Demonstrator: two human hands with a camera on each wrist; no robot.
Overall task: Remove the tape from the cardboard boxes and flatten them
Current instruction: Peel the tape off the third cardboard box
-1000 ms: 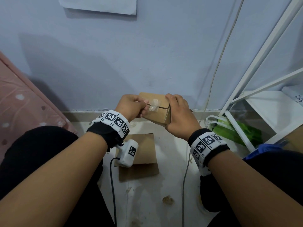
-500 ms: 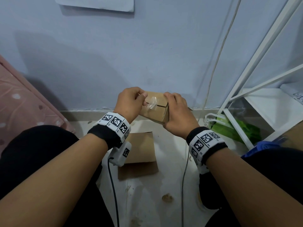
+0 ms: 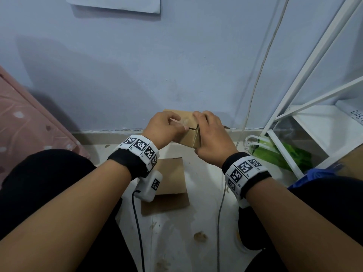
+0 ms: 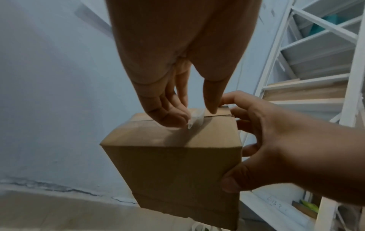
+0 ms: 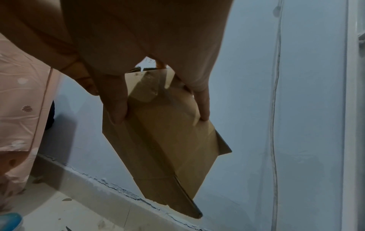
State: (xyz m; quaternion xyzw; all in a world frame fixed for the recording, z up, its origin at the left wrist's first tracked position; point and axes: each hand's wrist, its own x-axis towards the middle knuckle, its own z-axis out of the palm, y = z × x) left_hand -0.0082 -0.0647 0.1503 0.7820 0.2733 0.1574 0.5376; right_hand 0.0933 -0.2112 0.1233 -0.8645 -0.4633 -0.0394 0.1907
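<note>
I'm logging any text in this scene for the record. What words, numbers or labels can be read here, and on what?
Handwritten marks on the white shelf, right edge of the head view: look like digits, cut off by the frame, not readable.
Same handwriting on the shelf in the left wrist view: too blurred.
Black-and-white square code markers on both wristbands: patterns, no letters.
Cardboard box: small dark marks in the right wrist view, too blurred to read.
Paper sheet on wall: blank.

Box held at chest level, tape partly lifted.
Left hand [image 3: 165, 127] pinches clear tape [image 3: 184, 122] on cardboard box [image 3: 189, 139]; right hand [image 3: 213, 139] grips the box's side.
</note>
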